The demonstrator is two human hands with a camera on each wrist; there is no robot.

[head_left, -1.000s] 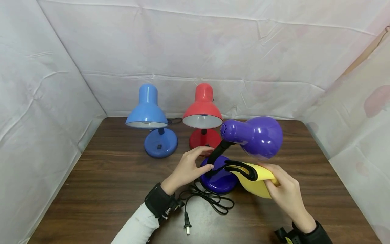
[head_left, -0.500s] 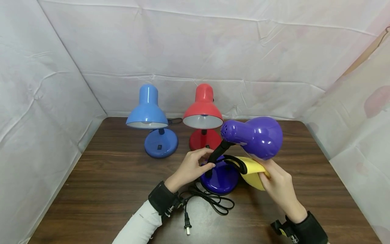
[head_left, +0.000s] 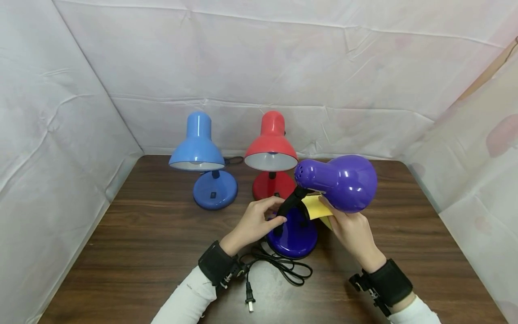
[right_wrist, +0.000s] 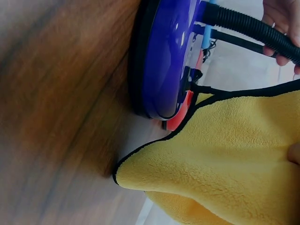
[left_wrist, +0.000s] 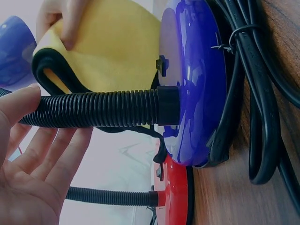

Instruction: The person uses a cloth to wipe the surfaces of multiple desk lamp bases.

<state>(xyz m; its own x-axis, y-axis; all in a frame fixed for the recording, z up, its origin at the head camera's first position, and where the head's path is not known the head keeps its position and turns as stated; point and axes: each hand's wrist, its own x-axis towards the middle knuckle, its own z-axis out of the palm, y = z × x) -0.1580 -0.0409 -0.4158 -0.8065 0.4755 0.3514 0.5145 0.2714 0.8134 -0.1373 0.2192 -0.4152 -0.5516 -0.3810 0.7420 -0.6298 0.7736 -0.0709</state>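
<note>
A purple desk lamp (head_left: 350,182) stands at the front centre, its shade tilted to the right. My left hand (head_left: 255,225) holds its black ribbed neck (left_wrist: 103,108) between thumb and fingers. On the other side, my right hand (head_left: 356,234) pinches a yellow cloth (head_left: 314,206) with black edging, behind the neck and partly under the shade. In the right wrist view the cloth (right_wrist: 229,140) hangs beside the purple base (right_wrist: 171,56), one corner near the tabletop. The shade hides some right fingers in the head view.
A red lamp (head_left: 271,148) stands just behind the purple one, with a blue lamp (head_left: 197,148) to its left. A bundled black cord (head_left: 283,265) with a plug (head_left: 249,297) lies in front on the wooden table (head_left: 141,252). White sheets (head_left: 259,58) wall the back and sides.
My right hand has moved left and inward with the yellow cloth, from the right of the purple base to behind the neck. My left hand stays on the neck; the lamps stay put.
</note>
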